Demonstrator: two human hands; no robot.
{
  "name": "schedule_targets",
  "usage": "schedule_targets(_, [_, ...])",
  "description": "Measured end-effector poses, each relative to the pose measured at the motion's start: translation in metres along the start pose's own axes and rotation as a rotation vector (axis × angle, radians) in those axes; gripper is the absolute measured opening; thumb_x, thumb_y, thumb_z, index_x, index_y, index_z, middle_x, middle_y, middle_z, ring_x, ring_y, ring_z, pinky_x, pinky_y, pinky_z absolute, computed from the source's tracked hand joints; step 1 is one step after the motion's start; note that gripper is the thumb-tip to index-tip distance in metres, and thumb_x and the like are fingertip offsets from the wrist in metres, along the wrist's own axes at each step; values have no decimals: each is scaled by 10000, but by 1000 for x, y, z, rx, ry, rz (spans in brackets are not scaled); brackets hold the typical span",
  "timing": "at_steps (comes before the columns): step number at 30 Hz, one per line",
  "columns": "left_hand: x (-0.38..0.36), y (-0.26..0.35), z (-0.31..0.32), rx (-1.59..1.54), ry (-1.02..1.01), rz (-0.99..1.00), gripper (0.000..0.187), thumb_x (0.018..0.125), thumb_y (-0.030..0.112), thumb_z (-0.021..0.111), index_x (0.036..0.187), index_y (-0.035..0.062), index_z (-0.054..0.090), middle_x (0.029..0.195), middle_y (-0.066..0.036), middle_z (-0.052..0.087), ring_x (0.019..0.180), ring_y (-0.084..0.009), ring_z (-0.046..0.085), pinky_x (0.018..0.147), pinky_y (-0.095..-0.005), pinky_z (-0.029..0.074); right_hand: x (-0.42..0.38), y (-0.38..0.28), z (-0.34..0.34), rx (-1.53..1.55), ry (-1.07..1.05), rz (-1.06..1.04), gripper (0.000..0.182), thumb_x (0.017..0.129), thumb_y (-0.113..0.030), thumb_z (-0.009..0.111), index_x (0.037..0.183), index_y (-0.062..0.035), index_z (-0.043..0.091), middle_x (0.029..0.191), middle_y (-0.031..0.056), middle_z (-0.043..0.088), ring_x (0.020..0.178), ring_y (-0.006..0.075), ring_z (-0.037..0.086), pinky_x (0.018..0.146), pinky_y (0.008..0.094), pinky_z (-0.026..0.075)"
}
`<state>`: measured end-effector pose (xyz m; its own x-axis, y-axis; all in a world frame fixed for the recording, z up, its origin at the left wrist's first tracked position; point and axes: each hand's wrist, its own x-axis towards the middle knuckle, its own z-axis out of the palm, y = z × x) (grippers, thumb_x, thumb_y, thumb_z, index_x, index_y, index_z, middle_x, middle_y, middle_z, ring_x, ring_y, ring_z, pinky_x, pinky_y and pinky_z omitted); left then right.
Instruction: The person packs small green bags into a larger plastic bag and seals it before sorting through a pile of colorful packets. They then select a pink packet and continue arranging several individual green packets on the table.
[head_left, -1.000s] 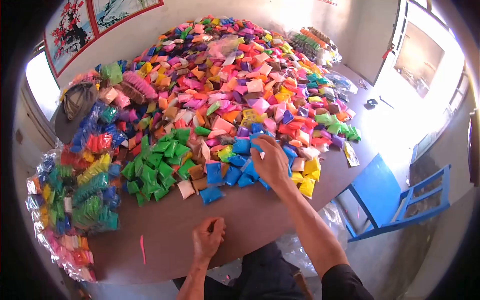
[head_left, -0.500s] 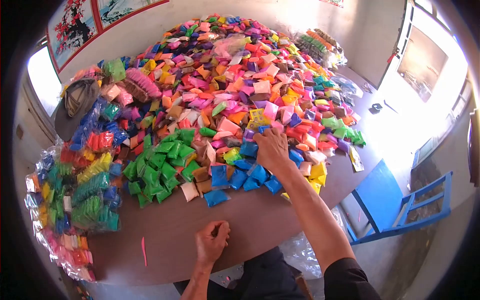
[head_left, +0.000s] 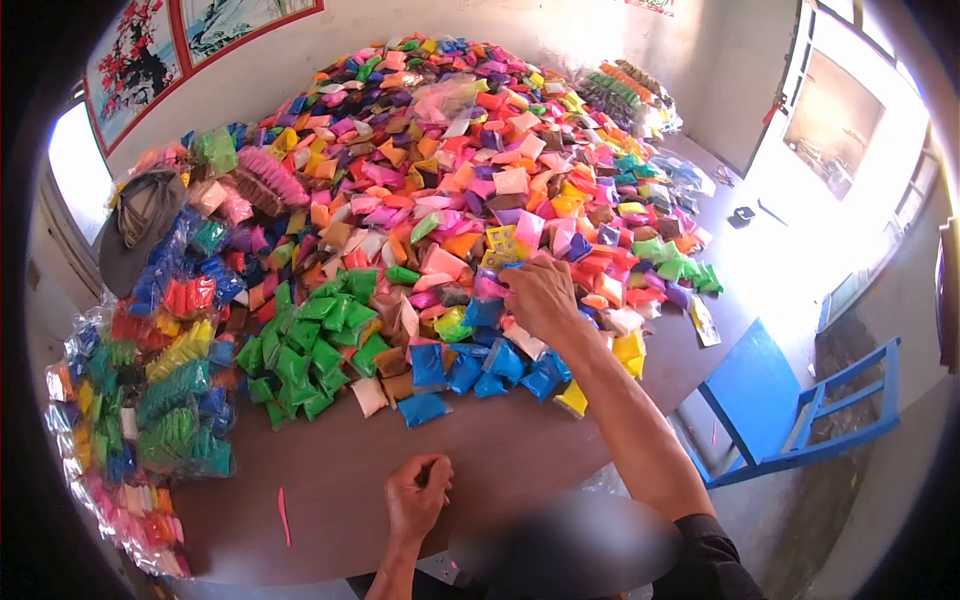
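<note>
A large heap of small coloured packets (head_left: 400, 190) covers the table. My right hand (head_left: 543, 300) reaches into its front part, fingers bent down and pinched among the packets. A pink packet (head_left: 490, 286) and a blue packet (head_left: 484, 312) lie right by the fingertips; what the fingers grip is hidden. Below that hand, several blue packets (head_left: 503, 360) sit along the heap's front edge, with a group of green packets (head_left: 300, 345) to their left. My left hand (head_left: 418, 495) rests near the table's front edge, curled closed, with nothing visible in it.
Clear bags of sorted packets (head_left: 185, 390) line the left side, with a dark sandal-like item (head_left: 145, 225) above them. A pink plastic knife-like stick (head_left: 284, 516) lies on the brown table (head_left: 330, 480). A blue chair (head_left: 800, 410) stands at the right.
My right hand stays at the heap's front, its fingertips now by a pink packet. Some blue packets under it have shifted. The left hand has barely moved. The view has tilted slightly.
</note>
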<state>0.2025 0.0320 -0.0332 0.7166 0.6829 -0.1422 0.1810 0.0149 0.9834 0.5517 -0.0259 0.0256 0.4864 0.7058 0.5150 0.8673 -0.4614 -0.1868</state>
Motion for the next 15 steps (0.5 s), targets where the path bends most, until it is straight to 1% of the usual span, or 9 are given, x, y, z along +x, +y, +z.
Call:
schedule_targets(3, [-2,5,2,-35,20,-32,193,1049,142,711,1080,-43,758,854,-71,739,675,-84,659,536,-252,531,2,1,-7,1,-11,75,259,824,-205,788,1075,-156,829,978,109,772,1103,303,674,919,499,490])
schedule_targets(6, [-2,5,3,-47,25,-19,190,1052,133,706,1072,-49,756,855,-76,740,672,-84,659,536,-251,531,5,11,-4,155,152,190,245,832,-261,812,1040,-134,839,998,145,774,1068,340,704,853,496,536])
schedule_targets(9, [1,-3,-1,-49,3,13,226,1059,162,711,1098,-57,755,865,-111,754,677,-115,674,524,-269,544,7,18,-14,267,50,343,281,886,-308,813,1074,-101,832,1063,137,790,1035,339,737,889,466,560])
schedule_targets(12, [1,-4,-2,-26,-2,28,228,1060,164,709,1086,-58,753,859,-110,751,684,-114,676,520,-271,544,7,23,-26,343,45,355,303,918,-365,779,970,-70,826,938,173,785,894,403,758,774,510,580])
schedule_targets(15, [1,-2,-1,-14,4,17,225,1062,162,706,1077,-58,753,855,-110,749,684,-116,677,518,-272,543,13,33,-28,316,119,431,331,941,-396,764,970,-73,831,908,166,793,856,391,763,775,512,581])
